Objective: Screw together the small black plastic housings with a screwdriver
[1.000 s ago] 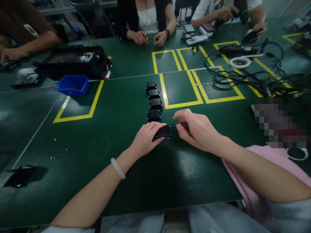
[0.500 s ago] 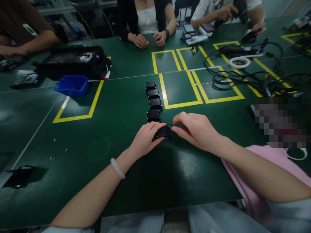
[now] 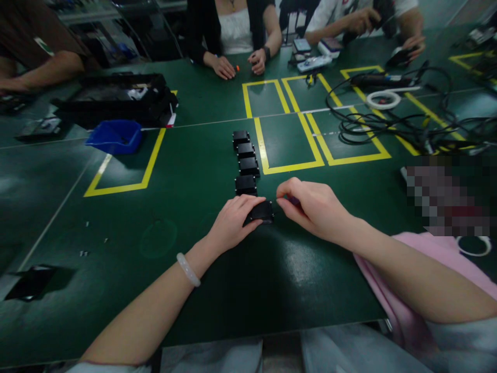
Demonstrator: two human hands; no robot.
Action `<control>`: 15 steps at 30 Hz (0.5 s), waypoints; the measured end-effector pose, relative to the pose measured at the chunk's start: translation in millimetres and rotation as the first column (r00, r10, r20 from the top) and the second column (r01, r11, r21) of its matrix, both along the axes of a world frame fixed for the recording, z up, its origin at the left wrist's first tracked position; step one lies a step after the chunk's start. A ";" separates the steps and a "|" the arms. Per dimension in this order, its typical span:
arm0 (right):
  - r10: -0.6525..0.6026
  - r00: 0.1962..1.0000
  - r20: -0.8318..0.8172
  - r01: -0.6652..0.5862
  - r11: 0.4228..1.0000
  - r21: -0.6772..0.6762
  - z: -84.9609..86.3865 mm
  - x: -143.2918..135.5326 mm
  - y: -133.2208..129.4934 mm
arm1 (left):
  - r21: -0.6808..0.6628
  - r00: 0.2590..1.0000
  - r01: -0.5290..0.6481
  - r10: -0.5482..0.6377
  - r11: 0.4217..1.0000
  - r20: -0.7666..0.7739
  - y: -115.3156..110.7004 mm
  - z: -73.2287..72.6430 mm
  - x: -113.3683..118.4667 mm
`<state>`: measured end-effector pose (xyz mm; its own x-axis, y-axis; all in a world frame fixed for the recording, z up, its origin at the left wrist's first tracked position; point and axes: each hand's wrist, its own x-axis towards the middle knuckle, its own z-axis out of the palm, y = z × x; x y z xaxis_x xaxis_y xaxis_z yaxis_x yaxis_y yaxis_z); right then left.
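My left hand (image 3: pixel 236 220) grips a small black box-shaped part (image 3: pixel 262 211) between thumb and fingers, against the green tabletop (image 3: pixel 217 316). Small shiny bits show at that part's right side. Just to the right, my right hand (image 3: pixel 310 204) is closed in a pinch, thumb against curled forefinger. Whatever sits in the pinch is too small or hidden to name. Beyond my left fingers, similar black parts run in a line away from me, among them a near one (image 3: pixel 245 183) and a far one (image 3: pixel 240 137).
A blue bin (image 3: pixel 115 137) stands left, before a stack of black trays (image 3: pixel 116 106). Small screws (image 3: pixel 84 254) and a dark piece (image 3: pixel 33 282) lie at left. Cables (image 3: pixel 365 124), a white ring (image 3: pixel 383 100) and pink cloth (image 3: pixel 407 259) are right. Co-workers sit across.
My right thumb and forefinger have closed together and drawn slightly right of the black part. My left hand keeps its hold. The co-worker's arm at far left has shifted left.
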<state>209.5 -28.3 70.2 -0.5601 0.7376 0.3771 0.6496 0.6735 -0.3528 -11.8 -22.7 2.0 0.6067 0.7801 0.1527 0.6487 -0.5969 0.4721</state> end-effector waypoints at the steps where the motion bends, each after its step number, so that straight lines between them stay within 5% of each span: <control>1: -0.004 1.000 -0.009 0.004 1.000 -0.005 0.2 0.0 -0.2 | 0.002 1.000 0.000 0.000 1.000 -0.004 0.0 -0.1 0.2; 15: -0.010 1.000 -0.007 0.010 1.000 -0.018 0.1 0.3 -0.1 | 0.006 1.000 -0.001 0.001 1.000 0.007 -0.5 1.1 0.3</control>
